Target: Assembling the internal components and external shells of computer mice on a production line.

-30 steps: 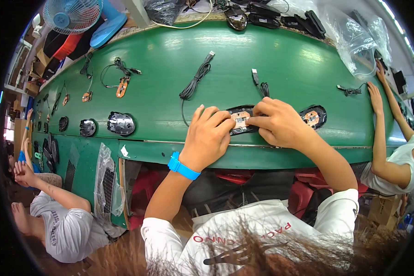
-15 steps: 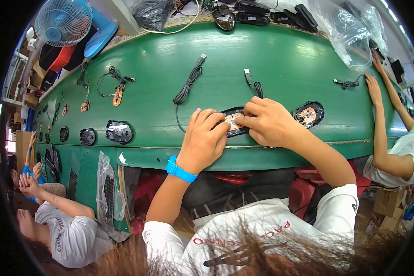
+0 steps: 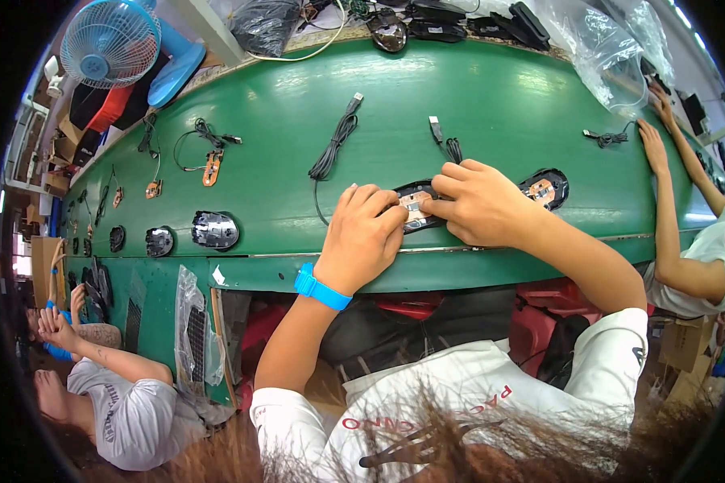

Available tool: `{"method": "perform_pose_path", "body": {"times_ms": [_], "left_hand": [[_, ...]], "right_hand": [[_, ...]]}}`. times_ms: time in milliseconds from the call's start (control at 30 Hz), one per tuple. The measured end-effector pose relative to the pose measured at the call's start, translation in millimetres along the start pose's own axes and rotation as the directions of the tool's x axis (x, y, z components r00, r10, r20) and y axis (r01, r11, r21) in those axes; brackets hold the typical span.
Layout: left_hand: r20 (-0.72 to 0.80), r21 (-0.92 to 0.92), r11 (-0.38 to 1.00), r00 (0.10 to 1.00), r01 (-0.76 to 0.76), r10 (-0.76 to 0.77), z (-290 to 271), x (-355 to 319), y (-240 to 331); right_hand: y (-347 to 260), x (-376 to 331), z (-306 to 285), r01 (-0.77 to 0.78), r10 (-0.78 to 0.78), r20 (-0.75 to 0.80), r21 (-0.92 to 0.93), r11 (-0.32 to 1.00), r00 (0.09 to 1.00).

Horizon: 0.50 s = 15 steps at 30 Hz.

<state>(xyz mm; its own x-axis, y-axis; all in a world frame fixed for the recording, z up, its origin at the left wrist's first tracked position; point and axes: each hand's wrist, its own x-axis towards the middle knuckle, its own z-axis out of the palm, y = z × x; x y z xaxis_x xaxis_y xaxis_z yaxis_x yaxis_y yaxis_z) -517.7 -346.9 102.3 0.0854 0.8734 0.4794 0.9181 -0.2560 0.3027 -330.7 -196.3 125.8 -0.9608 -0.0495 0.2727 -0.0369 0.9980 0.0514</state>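
Note:
An opened black computer mouse base (image 3: pixel 428 226) lies near the table's front edge, with an orange-brown circuit board (image 3: pixel 415 203) inside it. My left hand (image 3: pixel 361 235), with a blue band at the wrist, closes its fingers on the base's left end. From the right, my right hand (image 3: pixel 485 203) grips the other side, its fingertips pressing at the board. The fingers hide much of both parts. A bundled black USB cable (image 3: pixel 335 145) lies beyond my left hand, its thin lead running down toward it. Another USB cable (image 3: pixel 453 148) sits just behind my right hand.
A second mouse base (image 3: pixel 557 179) with a board rests beside my right forearm. Black mouse shells (image 3: pixel 215 231) and boards with cables (image 3: pixel 211 169) line the left side. A fan (image 3: pixel 109 48) stands back left, plastic bags (image 3: pixel 600 60) back right. Co-workers sit on both sides.
The whole view has shifted slightly. Both hands stay on the mouse base, with only small changes in the fingers around the board.

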Motion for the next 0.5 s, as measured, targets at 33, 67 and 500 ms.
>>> {"method": "perform_pose_path", "body": {"times_ms": [33,67,500], "left_hand": [[0.002,-0.011,1.0,1.0,0.0,0.0,0,1,0],[0.0,-0.016,1.0,1.0,-0.004,0.004,0,1,0],[-0.047,-0.024,1.0,0.999,-0.019,0.018,0,1,2]], "right_hand": [[1,-1,-3,-0.023,0.022,0.017,0.059,0.998,1.0],[0,-3,-2,-0.026,0.025,0.021,0.055,0.998,0.999],[-7,-13,8,-0.065,0.075,-0.077,0.124,0.99,0.994]]}}
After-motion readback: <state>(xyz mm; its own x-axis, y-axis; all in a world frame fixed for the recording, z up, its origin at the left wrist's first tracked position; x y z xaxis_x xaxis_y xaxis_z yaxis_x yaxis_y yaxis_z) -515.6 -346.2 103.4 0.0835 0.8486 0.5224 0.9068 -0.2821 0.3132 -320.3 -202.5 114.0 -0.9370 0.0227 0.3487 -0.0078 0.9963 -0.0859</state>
